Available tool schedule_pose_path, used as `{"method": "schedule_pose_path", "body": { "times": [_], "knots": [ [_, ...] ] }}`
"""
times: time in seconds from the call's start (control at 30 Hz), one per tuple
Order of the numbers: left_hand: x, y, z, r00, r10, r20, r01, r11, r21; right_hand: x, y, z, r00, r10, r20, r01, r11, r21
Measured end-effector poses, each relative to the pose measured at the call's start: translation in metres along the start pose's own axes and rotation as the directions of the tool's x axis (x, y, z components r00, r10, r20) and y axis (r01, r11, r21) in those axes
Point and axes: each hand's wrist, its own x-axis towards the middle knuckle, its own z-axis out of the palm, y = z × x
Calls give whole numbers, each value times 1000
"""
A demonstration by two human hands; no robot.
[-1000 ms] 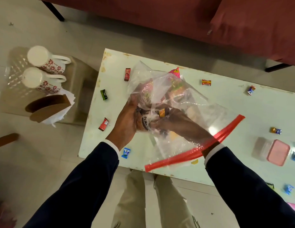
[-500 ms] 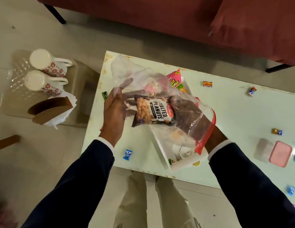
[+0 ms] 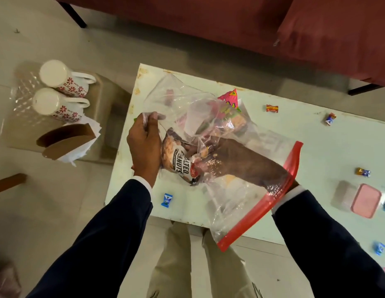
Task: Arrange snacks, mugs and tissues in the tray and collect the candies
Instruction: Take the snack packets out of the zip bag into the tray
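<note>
The right hand is veiled inside the clear bag; its grip is unreadable. The peanut pack is half covered. Snacks behind the film are blurred. The worktop is cut off at its right edge.

Left arm: dark sleeve, white cuff at the wrist, reaching forward from lower left. Left hand: back toward the camera, fingers curled, thumb and forefinger pinched at the top.

Right arm: dark sleeve, white cuff, entering from lower right and angled up-left. Right hand: extended well forward, seen through clear film; fingers bent toward the left hand, their tips blurred and partly hidden.

Legs: light trousers visible below, between the arms.
</note>
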Motion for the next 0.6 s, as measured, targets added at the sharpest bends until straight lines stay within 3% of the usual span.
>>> {"method": "schedule_pose_path", "body": {
  "times": [0.03, 0.1, 0.13, 0.23, 0.3, 0.33, 0.43, 0.5, 0.6],
  "knots": [
    [-2, 2, -1, 1000, -6, 2, 6, 1000, -24, 8, -4, 3, 999, 8, -41, -10, 999, -45],
    [-3, 5, -4, 999, -47, 22, 50, 988, -143, 2, -5, 12, 1000, 5, 30, -6, 999, 36],
    [-2, 7, -7, 997, -71, 40, 78, 971, -225, -3, -3, 17, 991, -129, 22, 129, 992, 7],
    [2, 13, -19, 987, -116, 109, 153, 879, -451, -17, 12, -6, 952, -189, -239, 210, 975, 66],
    [6, 13, -31, 984, -146, 104, 179, 843, -508, -23, 24, -28, 795, -199, -574, 304, 948, 93],
    [8, 12, -37, 981, -159, 112, 194, 822, -535, -26, 24, -31, 748, -225, -624, 343, 936, 74],
    [12, 6, -58, 955, -211, 210, 294, 787, -542, -24, 4, -19, 795, -481, -369, 456, 876, -157],
    [12, 9, -72, 945, -237, 227, 325, 780, -535, -24, -1, -13, 744, -549, -380, 431, 830, -354],
    [14, 15, -96, 968, -239, 76, 233, 746, -624, -38, 2, -40, 636, -583, -505, 389, 808, -443]
  ]
}}
